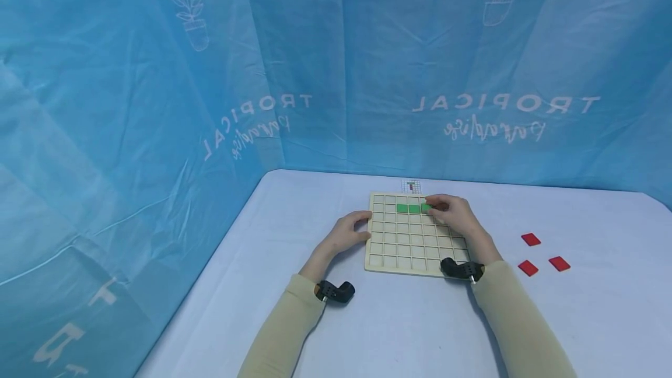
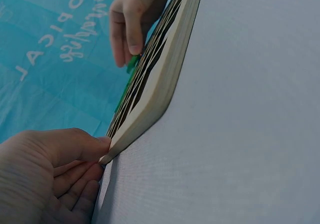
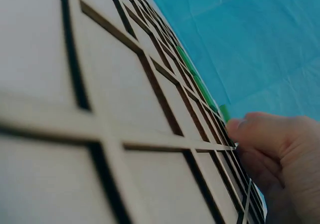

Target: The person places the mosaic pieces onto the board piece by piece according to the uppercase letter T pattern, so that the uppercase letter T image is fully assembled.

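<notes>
A pale wooden grid board (image 1: 404, 273) with square cells lies on the white-covered table. In the head view two green square tiles (image 1: 408, 209) sit side by side in its second row from the far edge. My right hand (image 1: 455, 213) pinches another green tile (image 1: 426, 207) between thumb and fingers, just right of those two; in the right wrist view this tile (image 3: 224, 112) stands tilted up at the board. My left hand (image 1: 346, 232) rests at the board's left edge, thumb and fingertips touching it, the fingers loosely bent in the left wrist view.
Three red square tiles (image 1: 531, 240) lie on the table right of the board. Behind the board's far edge is a small printed grid card (image 1: 411, 186) with a coloured pattern. Blue curtains (image 1: 315, 63) with white print stand behind and to the left.
</notes>
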A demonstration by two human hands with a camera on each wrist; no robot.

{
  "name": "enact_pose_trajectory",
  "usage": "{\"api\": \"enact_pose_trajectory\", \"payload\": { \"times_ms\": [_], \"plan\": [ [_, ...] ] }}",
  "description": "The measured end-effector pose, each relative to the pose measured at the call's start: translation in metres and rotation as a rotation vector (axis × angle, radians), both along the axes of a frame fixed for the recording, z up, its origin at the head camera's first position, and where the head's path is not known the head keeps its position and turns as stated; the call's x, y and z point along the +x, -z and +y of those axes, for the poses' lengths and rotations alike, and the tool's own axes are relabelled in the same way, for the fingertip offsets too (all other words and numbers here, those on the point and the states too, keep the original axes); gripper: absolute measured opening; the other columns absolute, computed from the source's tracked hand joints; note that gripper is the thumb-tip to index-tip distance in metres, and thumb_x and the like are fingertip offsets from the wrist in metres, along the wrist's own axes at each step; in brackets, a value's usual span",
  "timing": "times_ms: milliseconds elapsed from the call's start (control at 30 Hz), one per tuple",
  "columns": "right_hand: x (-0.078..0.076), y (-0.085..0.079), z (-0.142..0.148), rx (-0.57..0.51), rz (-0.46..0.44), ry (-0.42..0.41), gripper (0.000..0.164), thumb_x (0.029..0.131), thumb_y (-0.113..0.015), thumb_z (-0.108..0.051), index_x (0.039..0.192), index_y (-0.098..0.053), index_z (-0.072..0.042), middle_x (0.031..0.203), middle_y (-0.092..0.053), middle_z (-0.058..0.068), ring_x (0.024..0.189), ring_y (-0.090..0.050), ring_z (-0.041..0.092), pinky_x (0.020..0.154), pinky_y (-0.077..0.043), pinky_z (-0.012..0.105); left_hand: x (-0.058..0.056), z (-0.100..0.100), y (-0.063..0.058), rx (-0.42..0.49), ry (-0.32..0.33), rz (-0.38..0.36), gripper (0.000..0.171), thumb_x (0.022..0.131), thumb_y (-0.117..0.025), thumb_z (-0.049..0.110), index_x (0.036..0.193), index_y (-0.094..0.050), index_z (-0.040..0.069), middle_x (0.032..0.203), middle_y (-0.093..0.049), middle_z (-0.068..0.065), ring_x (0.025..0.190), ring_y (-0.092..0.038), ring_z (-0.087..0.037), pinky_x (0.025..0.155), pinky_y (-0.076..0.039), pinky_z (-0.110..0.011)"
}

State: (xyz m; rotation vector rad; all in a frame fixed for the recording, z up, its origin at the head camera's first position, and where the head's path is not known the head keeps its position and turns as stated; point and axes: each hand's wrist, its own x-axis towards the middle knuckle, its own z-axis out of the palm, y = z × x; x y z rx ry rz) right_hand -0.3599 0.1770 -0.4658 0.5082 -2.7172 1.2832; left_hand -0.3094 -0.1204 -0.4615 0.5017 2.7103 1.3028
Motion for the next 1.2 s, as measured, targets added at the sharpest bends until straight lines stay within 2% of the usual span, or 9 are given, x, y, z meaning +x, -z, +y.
{"api": "enact_pose_trajectory", "payload": {
  "times_ms": [133,433,667,800,900,1000,1100,1200],
  "plan": [
    [0.001,0.002,-0.001,0.034,0.039,-0.010,0.033,0.088,-0.068,-0.011,0.120,-0.063,-0.001,0.112,-0.065,0.014,0.101,-0.062,0.029,0.087,-0.051,0.043,0.001,0.001,0.000,-0.005,-0.002,0.002,0.052,0.086,-0.064,0.004,0.136,-0.048,0.003,0.139,-0.047,-0.009,0.130,-0.040,-0.021,0.108,-0.032,-0.032],
    [0.004,-0.001,-0.001,0.072,0.066,-0.026,0.034,0.087,-0.067,-0.008,0.120,-0.062,0.001,0.113,-0.064,0.017,0.101,-0.061,0.031,0.086,-0.052,0.043,0.000,0.002,0.000,0.005,0.005,0.005,0.052,0.086,-0.063,0.005,0.136,-0.049,0.003,0.139,-0.047,-0.009,0.130,-0.040,-0.021,0.108,-0.033,-0.032],
    [0.005,-0.005,-0.001,0.040,0.036,-0.013,0.037,0.088,-0.068,-0.011,0.122,-0.061,0.000,0.116,-0.063,0.016,0.104,-0.060,0.032,0.089,-0.050,0.045,0.000,0.001,0.000,0.002,0.001,0.002,0.052,0.086,-0.063,0.005,0.136,-0.049,0.004,0.140,-0.047,-0.009,0.131,-0.040,-0.021,0.108,-0.033,-0.032],
    [0.008,-0.015,-0.001,-0.069,0.005,0.011,0.041,0.089,-0.067,-0.022,0.125,-0.060,-0.003,0.121,-0.061,0.015,0.111,-0.056,0.032,0.093,-0.048,0.045,0.000,0.002,0.000,0.002,0.001,0.001,0.052,0.086,-0.064,0.005,0.136,-0.049,0.003,0.140,-0.047,-0.009,0.131,-0.040,-0.021,0.108,-0.033,-0.032],
    [0.013,-0.029,0.000,-0.157,-0.010,0.028,0.046,0.089,-0.067,-0.028,0.128,-0.058,-0.005,0.123,-0.060,0.014,0.113,-0.055,0.030,0.093,-0.048,0.042,0.000,0.001,0.000,0.000,0.003,0.005,0.052,0.086,-0.064,0.005,0.135,-0.049,0.003,0.139,-0.047,-0.009,0.130,-0.040,-0.022,0.108,-0.033,-0.032],
    [0.020,-0.044,0.010,-0.200,-0.018,0.039,0.050,0.090,-0.065,-0.033,0.131,-0.055,-0.007,0.126,-0.058,0.013,0.114,-0.054,0.028,0.093,-0.048,0.040,0.000,0.001,0.000,0.001,0.005,0.007,0.052,0.086,-0.064,0.005,0.135,-0.049,0.003,0.139,-0.047,-0.009,0.131,-0.040,-0.022,0.108,-0.033,-0.033],
    [0.029,-0.057,0.027,-0.211,-0.012,0.047,0.054,0.090,-0.063,-0.036,0.135,-0.052,-0.008,0.129,-0.056,0.014,0.117,-0.052,0.029,0.093,-0.047,0.041,0.000,0.001,0.001,0.002,0.008,0.006,0.052,0.086,-0.064,0.005,0.136,-0.049,0.003,0.139,-0.047,-0.009,0.131,-0.040,-0.022,0.108,-0.032,-0.033],
    [0.039,-0.068,0.049,-0.184,-0.004,0.101,0.059,0.089,-0.062,-0.043,0.136,-0.051,-0.010,0.131,-0.054,0.012,0.119,-0.051,0.027,0.093,-0.047,0.033,-0.001,-0.001,0.002,-0.004,0.003,0.007,0.052,0.086,-0.064,0.005,0.136,-0.049,0.004,0.140,-0.047,-0.009,0.131,-0.039,-0.022,0.109,-0.032,-0.033]
  ]
}}
